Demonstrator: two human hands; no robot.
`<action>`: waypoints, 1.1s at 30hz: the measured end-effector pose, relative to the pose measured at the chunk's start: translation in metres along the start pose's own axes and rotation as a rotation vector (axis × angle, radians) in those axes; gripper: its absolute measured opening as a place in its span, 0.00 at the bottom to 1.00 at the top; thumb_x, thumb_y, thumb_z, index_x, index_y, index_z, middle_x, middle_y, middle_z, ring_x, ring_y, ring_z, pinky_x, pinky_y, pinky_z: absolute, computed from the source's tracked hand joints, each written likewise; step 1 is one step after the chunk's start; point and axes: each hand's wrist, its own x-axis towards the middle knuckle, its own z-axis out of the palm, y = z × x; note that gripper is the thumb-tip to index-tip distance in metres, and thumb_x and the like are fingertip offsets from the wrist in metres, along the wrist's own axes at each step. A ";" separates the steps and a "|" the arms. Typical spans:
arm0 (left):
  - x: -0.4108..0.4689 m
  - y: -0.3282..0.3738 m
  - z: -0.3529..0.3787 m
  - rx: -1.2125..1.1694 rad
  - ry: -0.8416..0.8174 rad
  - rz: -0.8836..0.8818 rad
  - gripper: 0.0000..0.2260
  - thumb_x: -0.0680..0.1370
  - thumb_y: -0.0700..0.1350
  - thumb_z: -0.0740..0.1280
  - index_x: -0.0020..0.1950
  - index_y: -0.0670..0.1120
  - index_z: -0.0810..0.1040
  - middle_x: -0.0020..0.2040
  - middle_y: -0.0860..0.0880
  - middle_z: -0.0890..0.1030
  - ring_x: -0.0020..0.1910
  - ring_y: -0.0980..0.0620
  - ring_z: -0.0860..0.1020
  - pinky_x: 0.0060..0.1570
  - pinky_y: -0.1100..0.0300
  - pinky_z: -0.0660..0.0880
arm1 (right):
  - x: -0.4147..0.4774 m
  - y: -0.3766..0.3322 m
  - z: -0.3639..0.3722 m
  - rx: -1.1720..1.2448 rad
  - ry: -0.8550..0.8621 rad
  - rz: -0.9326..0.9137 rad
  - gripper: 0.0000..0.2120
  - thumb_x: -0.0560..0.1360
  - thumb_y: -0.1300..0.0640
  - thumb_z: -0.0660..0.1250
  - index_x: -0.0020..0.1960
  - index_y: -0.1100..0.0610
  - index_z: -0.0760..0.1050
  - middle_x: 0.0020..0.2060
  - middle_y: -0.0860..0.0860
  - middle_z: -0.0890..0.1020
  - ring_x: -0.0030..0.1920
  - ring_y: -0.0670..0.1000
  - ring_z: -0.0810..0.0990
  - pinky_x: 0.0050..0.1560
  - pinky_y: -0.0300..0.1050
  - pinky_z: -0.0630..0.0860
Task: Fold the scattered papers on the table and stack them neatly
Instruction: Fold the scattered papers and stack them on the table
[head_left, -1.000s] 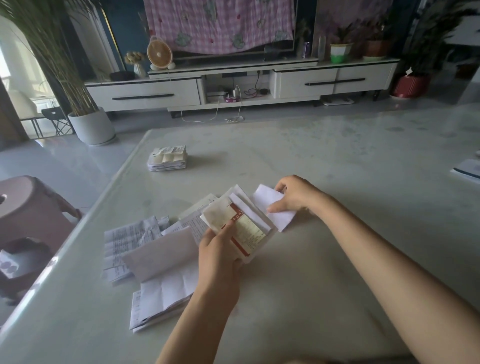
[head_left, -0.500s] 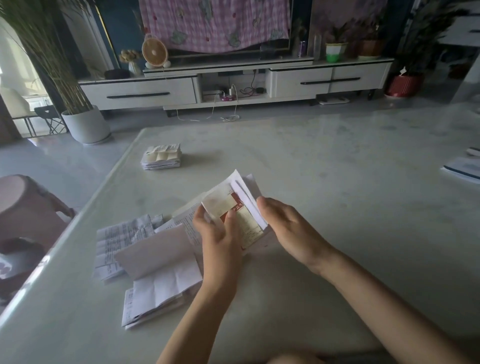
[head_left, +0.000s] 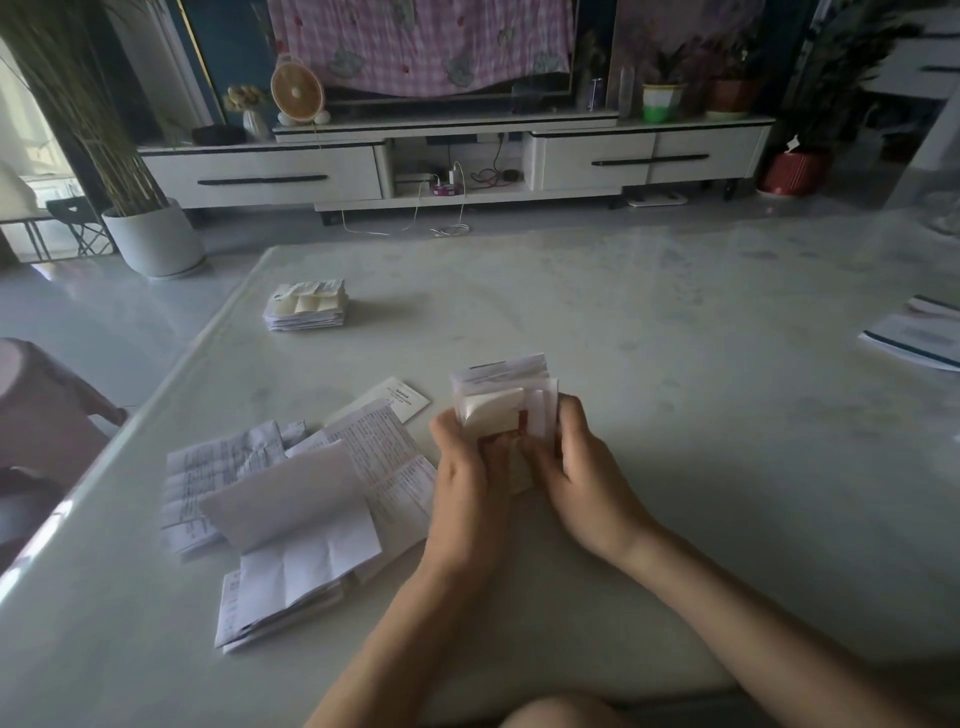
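Both hands hold a small folded bundle of papers (head_left: 501, 402) upright over the middle of the pale table (head_left: 675, 364). My left hand (head_left: 467, 467) grips its left side and my right hand (head_left: 576, 462) grips its right side, fingers curled round it. Its front sheet is cream with a red mark. To the left lie scattered unfolded papers (head_left: 291, 499), printed and blank, overlapping one another. A neat stack of folded papers (head_left: 306, 306) sits farther back on the left.
A booklet with a dark stripe (head_left: 914, 332) lies at the table's right edge. A brown stool (head_left: 41, 415) stands left of the table. Beyond are a white TV cabinet (head_left: 363, 166) and a potted plant (head_left: 150, 234) on the floor.
My right hand left the white sheet on the right and came onto the bundle. Both hands have squared the fanned papers into a compact upright bundle.
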 end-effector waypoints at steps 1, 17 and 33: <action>0.000 0.002 -0.001 0.033 0.049 0.008 0.13 0.79 0.39 0.61 0.41 0.52 0.60 0.42 0.56 0.72 0.40 0.66 0.73 0.37 0.74 0.68 | 0.001 0.000 -0.002 0.005 0.026 0.001 0.09 0.78 0.61 0.62 0.51 0.50 0.65 0.45 0.52 0.81 0.45 0.51 0.81 0.44 0.47 0.75; -0.004 0.028 -0.025 -1.041 0.109 -0.503 0.07 0.74 0.41 0.65 0.50 0.39 0.77 0.39 0.43 0.82 0.36 0.48 0.82 0.39 0.55 0.80 | -0.003 -0.034 0.016 0.275 0.053 0.284 0.10 0.72 0.56 0.70 0.51 0.51 0.72 0.45 0.55 0.82 0.44 0.52 0.82 0.42 0.46 0.80; -0.007 -0.020 0.011 0.756 -0.312 0.388 0.17 0.73 0.46 0.56 0.55 0.46 0.81 0.55 0.46 0.82 0.54 0.47 0.81 0.61 0.60 0.67 | 0.005 0.008 -0.032 -0.871 -0.070 -0.069 0.14 0.75 0.54 0.65 0.59 0.56 0.77 0.59 0.56 0.76 0.61 0.58 0.74 0.60 0.48 0.70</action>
